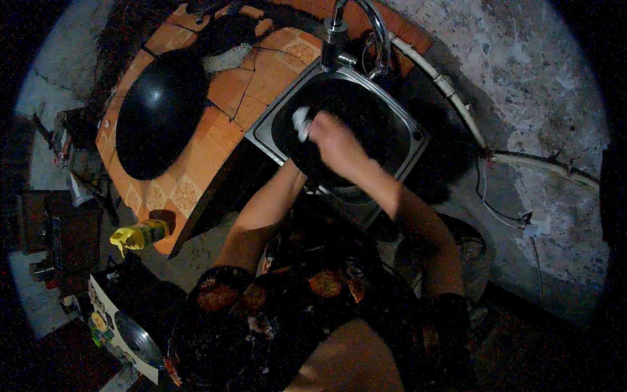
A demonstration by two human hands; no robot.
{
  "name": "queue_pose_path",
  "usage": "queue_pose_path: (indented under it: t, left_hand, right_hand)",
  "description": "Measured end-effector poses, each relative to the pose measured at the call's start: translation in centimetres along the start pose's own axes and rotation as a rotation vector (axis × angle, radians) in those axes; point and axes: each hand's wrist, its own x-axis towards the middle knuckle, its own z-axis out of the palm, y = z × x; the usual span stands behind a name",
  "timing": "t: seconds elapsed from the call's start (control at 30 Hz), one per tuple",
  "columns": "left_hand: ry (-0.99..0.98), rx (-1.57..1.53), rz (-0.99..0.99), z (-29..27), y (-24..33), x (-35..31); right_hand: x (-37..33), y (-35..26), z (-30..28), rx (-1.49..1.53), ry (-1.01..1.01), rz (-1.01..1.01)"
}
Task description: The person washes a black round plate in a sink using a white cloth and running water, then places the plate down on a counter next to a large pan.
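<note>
A dark, round, wok-like pan (372, 121) sits in the steel sink (410, 124) and fills most of the basin. Inside it, toward the left, my right hand (333, 138) is closed on a whitish scrubbing pad or wad (302, 123), which presses against the pan's inner side. Motion smears this hand and the pad, so the pad's exact kind does not show. At the near left edge of the pan is my left hand (298, 166). Its fingers are hidden by the pan's edge and the dark, so its grip cannot be made out.
A curved chrome faucet (336, 39) rises behind the sink. On the orange tiled counter (219, 124) at left rests a large black domed lid or pan (160, 114). A yellow bottle (134, 238) stands at the counter's near end. A stove (134, 340) lies lower left; pipes run along the right wall.
</note>
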Motion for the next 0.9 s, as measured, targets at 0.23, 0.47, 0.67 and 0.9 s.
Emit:
queue_pose_path:
  t: [0.23,0.47,0.67,0.9]
  left_hand:
    - [0.025,0.018,0.028,-0.5,0.8,-0.4]
    - [0.027,0.045,0.037,-0.3,0.5,0.0]
    - [0.035,0.056,0.047,-0.4,0.7,-0.2]
    - [0.046,0.055,0.061,-0.5,0.3,-0.5]
  right_hand:
    - [-3.5,2.6,-5.2,-0.150,-0.198,0.093]
    - [-3.4,-0.3,-2.7,-0.218,-0.134,0.267]
    - [-4.7,0.5,-4.0,1.634,-0.114,0.799]
    - [-5.5,0.4,-6.9,1.531,-0.050,0.724]
